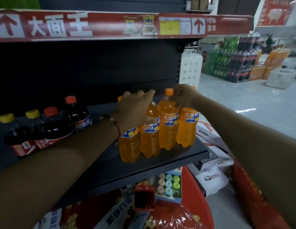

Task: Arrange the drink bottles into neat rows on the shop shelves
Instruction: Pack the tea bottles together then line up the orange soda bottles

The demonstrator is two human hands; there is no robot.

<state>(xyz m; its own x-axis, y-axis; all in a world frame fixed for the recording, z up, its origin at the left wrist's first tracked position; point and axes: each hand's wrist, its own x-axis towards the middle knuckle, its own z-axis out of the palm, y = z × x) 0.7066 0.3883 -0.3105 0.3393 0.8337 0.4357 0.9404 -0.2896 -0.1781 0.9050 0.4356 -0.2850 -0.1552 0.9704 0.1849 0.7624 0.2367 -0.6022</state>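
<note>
Several orange soda bottles with blue-and-orange labels stand in a slanting row on the dark shelf, near its right end. My left hand lies over the tops of the two left bottles, fingers spread and nearly straight, thumb against the second bottle's shoulder. My right hand grips the neck of the rightmost bottle, covering its cap. Several dark cola bottles with red and yellow caps stand at the shelf's left, behind my left forearm.
A red banner strip fronts the shelf above. Below the shelf lie boxes, a pack of pastel cups and red bags. Stacked drink packs stand across the aisle at the right, beyond open floor.
</note>
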